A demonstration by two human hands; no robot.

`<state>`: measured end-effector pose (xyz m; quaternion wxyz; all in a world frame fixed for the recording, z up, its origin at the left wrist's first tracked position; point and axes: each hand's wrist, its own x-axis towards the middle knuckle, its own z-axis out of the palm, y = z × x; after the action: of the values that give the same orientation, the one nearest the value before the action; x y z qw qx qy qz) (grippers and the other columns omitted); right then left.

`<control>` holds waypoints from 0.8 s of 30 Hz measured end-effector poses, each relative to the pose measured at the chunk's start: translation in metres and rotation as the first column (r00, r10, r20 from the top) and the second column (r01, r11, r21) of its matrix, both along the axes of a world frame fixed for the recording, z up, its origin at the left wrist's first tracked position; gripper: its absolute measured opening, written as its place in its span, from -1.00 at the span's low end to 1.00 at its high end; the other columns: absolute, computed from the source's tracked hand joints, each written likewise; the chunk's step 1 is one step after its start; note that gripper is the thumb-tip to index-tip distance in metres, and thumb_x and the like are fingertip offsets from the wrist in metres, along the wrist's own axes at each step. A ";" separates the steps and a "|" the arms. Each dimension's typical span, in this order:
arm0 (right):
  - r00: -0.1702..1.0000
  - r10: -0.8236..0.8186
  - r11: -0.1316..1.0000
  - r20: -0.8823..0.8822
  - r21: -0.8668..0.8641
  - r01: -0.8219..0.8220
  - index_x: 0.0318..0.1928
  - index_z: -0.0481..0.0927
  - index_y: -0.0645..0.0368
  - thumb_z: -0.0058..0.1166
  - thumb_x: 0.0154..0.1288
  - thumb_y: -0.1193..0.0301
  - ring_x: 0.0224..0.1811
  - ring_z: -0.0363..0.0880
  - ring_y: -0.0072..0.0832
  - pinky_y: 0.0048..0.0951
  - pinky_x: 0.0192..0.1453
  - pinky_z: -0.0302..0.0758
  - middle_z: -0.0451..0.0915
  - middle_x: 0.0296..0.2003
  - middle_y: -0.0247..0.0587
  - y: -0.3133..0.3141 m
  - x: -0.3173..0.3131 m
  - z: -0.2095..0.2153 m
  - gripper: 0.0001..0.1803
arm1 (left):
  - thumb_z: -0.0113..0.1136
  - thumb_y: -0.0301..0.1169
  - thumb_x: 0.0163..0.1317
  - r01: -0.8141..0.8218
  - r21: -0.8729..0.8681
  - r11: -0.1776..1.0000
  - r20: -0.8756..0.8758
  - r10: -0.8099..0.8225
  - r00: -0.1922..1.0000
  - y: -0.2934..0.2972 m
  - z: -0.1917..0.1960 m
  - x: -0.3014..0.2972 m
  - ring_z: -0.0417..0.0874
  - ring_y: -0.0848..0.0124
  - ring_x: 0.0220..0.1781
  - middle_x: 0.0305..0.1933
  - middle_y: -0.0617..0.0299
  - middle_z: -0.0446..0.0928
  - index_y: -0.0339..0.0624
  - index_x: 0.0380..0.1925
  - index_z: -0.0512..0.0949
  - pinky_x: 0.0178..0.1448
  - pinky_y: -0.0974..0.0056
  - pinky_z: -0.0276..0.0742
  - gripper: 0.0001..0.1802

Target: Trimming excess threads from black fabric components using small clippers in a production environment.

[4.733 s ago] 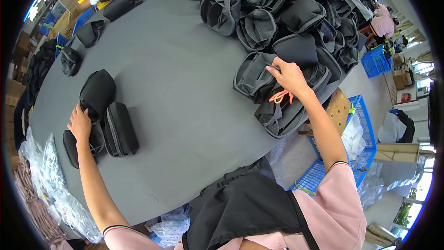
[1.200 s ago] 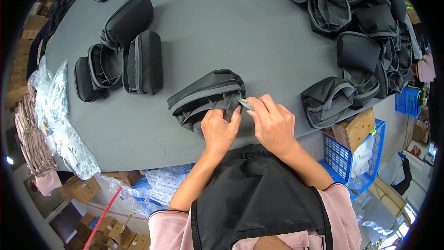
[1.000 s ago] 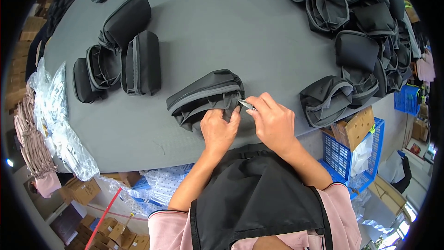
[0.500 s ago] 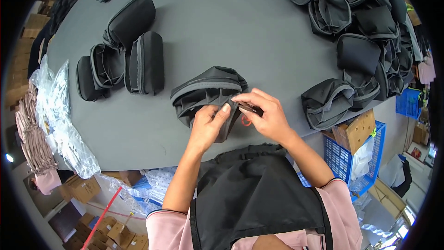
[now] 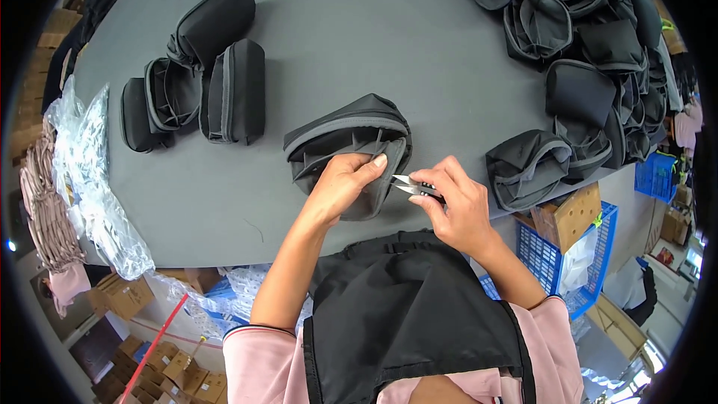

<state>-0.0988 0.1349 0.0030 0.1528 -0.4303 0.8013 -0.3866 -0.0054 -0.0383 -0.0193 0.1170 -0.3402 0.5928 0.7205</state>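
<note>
A black fabric pouch with grey trim (image 5: 340, 135) lies open on the dark grey table (image 5: 374, 37) just in front of me. My left hand (image 5: 345, 183) pinches the pouch's near edge, thumb on top. My right hand (image 5: 456, 206) holds small metal thread snips (image 5: 407, 183), their blades pointing left at the pouch edge beside my left thumb.
Several finished black pouches (image 5: 217, 67) stand grouped at the left. A large heap of black pouches (image 5: 591, 45) fills the right and far right. Clear plastic bags (image 5: 93, 179) hang off the table's left edge. A blue crate (image 5: 580, 254) and cardboard boxes (image 5: 161, 359) sit below.
Since 4.7 s ago a pouch has come from the right heap to the table's near edge. In the last second my left hand shifted up the pouch edge and the snips closed in on it.
</note>
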 end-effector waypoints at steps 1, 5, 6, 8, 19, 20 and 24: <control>1.000 0.000 1.000 0.000 0.001 0.000 -0.26 0.54 0.12 0.23 -0.03 0.44 -0.54 0.48 -0.35 -0.39 -0.49 0.39 0.40 -0.44 -0.30 0.000 0.000 0.001 -0.75 | 0.09 -0.09 0.25 0.000 -0.009 1.000 0.008 0.000 1.000 0.001 0.000 -0.001 0.30 0.56 -0.47 -0.55 0.32 0.41 -0.39 -0.44 0.57 -0.37 0.39 0.22 -0.53; 0.989 0.063 0.998 -0.136 0.010 -0.062 -0.28 0.55 0.11 0.24 -0.05 0.44 -0.56 0.47 -0.38 -0.40 -0.49 0.39 0.38 -0.45 -0.32 -0.002 0.001 0.001 -0.75 | 0.10 -0.07 0.24 0.050 -0.028 0.998 0.020 -0.049 0.999 -0.001 -0.008 0.000 0.33 0.54 -0.46 -0.53 0.29 0.44 -0.40 -0.36 0.58 -0.37 0.39 0.25 -0.51; 0.981 0.065 0.998 -0.182 -0.001 -0.066 -0.28 0.55 0.11 0.25 -0.06 0.44 -0.57 0.47 -0.39 -0.40 -0.49 0.39 0.38 -0.45 -0.32 -0.004 0.002 0.000 -0.74 | 0.10 -0.07 0.24 0.048 -0.027 0.998 0.019 -0.047 0.999 0.000 -0.007 0.000 0.33 0.54 -0.46 -0.53 0.29 0.44 -0.40 -0.36 0.58 -0.37 0.39 0.25 -0.51; 0.971 0.077 0.997 -0.227 0.014 -0.075 -0.28 0.56 0.11 0.25 -0.07 0.45 -0.59 0.46 -0.36 -0.41 -0.51 0.37 0.40 -0.46 -0.30 -0.005 0.003 0.000 -0.74 | 0.12 -0.05 0.23 0.036 -0.014 0.999 0.017 -0.035 0.999 0.001 -0.007 -0.001 0.33 0.54 -0.47 -0.52 0.27 0.45 -0.41 -0.33 0.58 -0.37 0.39 0.26 -0.50; 0.980 -0.059 0.993 0.190 -0.089 0.077 -0.23 0.55 0.17 0.22 -0.01 0.51 -0.60 0.40 -0.45 -0.44 -0.46 0.39 0.37 -0.44 -0.31 -0.006 -0.007 -0.005 -0.74 | 0.15 -0.02 0.19 0.027 -0.048 0.998 -0.025 -0.029 0.999 -0.004 -0.007 0.002 0.42 0.48 -0.41 -0.48 0.21 0.49 -0.42 -0.26 0.57 -0.29 0.35 0.36 -0.46; 0.970 -0.032 0.992 0.239 -0.108 0.059 -0.20 0.54 0.20 0.18 0.01 0.55 -0.54 0.34 -0.55 -0.52 -0.45 0.33 0.35 -0.44 -0.32 -0.013 -0.015 -0.013 -0.73 | 0.14 -0.02 0.20 0.053 -0.080 0.995 -0.060 -0.058 0.997 -0.007 -0.003 0.000 0.45 0.49 -0.40 -0.47 0.22 0.49 -0.41 -0.27 0.57 -0.30 0.37 0.38 -0.46; 0.919 0.033 0.981 0.393 -0.189 0.045 -0.17 0.57 0.23 0.12 0.06 0.61 -0.49 0.26 -0.63 -0.60 -0.41 0.25 0.30 -0.47 -0.36 -0.031 -0.023 -0.038 -0.74 | 0.12 -0.06 0.21 0.065 -0.151 0.986 -0.064 -0.076 0.995 -0.013 0.017 0.007 0.48 0.57 -0.42 -0.50 0.30 0.50 -0.35 -0.15 0.53 -0.36 0.44 0.37 -0.50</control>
<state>-0.1216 0.1040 -0.0347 0.2668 -0.3542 0.7138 -0.5421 0.0014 -0.0510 -0.0024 0.0957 -0.3015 0.6604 0.6811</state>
